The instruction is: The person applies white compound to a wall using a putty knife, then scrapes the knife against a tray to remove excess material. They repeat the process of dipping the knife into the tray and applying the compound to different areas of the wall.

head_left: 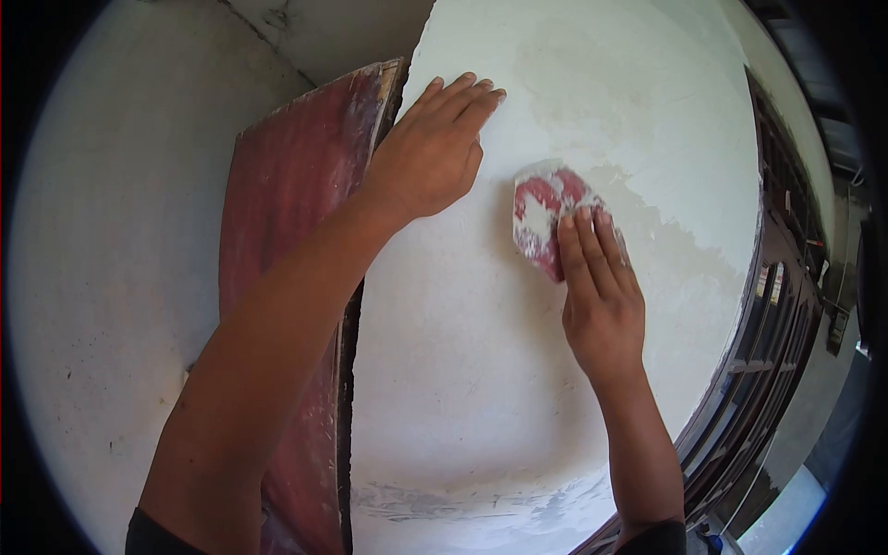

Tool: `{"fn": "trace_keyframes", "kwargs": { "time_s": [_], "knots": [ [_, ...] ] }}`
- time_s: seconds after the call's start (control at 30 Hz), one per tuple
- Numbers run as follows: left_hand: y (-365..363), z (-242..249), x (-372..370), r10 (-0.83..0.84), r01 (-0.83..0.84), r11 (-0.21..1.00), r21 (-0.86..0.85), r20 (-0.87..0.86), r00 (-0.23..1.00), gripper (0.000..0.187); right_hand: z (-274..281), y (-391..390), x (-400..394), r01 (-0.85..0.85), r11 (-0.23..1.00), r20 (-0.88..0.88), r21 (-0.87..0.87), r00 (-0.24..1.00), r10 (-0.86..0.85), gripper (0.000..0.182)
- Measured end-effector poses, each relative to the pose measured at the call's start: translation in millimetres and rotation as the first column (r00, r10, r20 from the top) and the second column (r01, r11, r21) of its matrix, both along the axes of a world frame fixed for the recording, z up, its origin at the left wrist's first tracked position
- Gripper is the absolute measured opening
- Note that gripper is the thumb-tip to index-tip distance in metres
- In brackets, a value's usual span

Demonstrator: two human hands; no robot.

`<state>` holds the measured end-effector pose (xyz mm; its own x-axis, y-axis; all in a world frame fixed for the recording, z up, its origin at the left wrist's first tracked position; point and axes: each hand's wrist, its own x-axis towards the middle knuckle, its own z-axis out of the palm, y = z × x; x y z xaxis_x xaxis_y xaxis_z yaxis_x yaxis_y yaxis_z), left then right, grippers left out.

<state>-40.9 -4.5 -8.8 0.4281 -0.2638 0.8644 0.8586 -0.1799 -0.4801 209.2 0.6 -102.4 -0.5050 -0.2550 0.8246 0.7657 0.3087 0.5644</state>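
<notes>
White plastered wall panel (481,370) fills the centre of view; surface matte, chalky, with a smoother, greyer patch upper right and scraped streaks along the bottom edge. Its left edge runs top to bottom beside a red board (287,213), flat, dusted with white powder, its top end cut at a slant. Left of the board, a pale rough wall (102,277) with small specks. On the right, the panel's edge meets a dark wooden door frame (768,351) with glazed openings.

Left hand (430,153) lies flat and released on the panel, fingers straight and together, palm close to the panel's left edge, just beside the board's top.

Right hand (601,296) presses a folded piece of red sandpaper (546,208) against the panel with fingers extended, fingertips on its lower right part. The sandpaper is creased, caked with white dust, sitting at mid-height right of centre. Bare plaster lies open above, below and between the two hands.
</notes>
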Motion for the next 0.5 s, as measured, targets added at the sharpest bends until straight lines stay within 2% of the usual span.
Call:
{"fn": "trace_keyframes", "kwargs": {
  "time_s": [0.1, 0.33, 0.47, 0.5],
  "knots": [
    [0, 0, -1, 0.004, -0.004, 1.0, 0.002, 0.004, 1.0, 0.048, 14, 16, -10, -0.028, 0.999, -0.02, 0.042, 0.999, 0.029, 0.05],
    [-1, 1, -1, -0.008, 0.008, 1.0, 0.003, -0.013, 1.0, 0.048, -24, 3, -6, 0.091, 0.99, 0.089, -0.105, 0.993, -0.082, 0.049],
    [0, 2, -1, -0.02, 0.02, 1.0, 0.005, -0.004, 1.0, 0.047, -33, -14, -3, 0.115, 0.989, 0.062, -0.093, 0.992, -0.109, 0.049],
    [1, 0, -1, -0.03, 0.03, 1.0, -0.003, -0.001, 1.0, 0.047, -24, -16, -5, 0.083, 0.996, 0.04, -0.034, 0.996, -0.082, 0.048]
  ]
}}
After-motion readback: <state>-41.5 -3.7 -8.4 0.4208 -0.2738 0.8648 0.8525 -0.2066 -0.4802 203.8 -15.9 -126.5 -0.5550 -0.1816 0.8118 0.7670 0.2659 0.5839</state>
